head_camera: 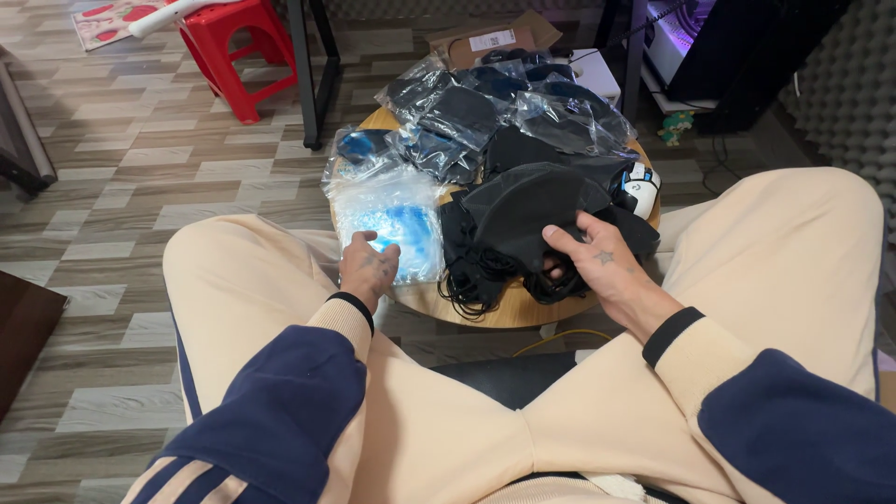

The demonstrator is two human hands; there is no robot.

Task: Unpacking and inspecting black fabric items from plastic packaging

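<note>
Left hand (pixel 367 266) fingers spread on clear plastic bags (pixel 392 219), right hand (pixel 593 261) gripping black mask (pixel 527 210), round wooden table (pixel 485 308)

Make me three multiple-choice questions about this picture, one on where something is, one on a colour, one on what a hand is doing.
1. Where does the stack of clear plastic bags lie?
A. on the round wooden table
B. on the floor
C. on the red plastic stool

2. What colour are the loose fabric face masks?
A. white
B. black
C. red

3. What is the right hand doing?
A. resting on a knee
B. gripping a black mask
C. holding a mouse

Answers: 1 A, the bags sit at the table's left edge under the left hand. 2 B, the pile is black. 3 B, thumb and fingers close on mask fabric.
</note>
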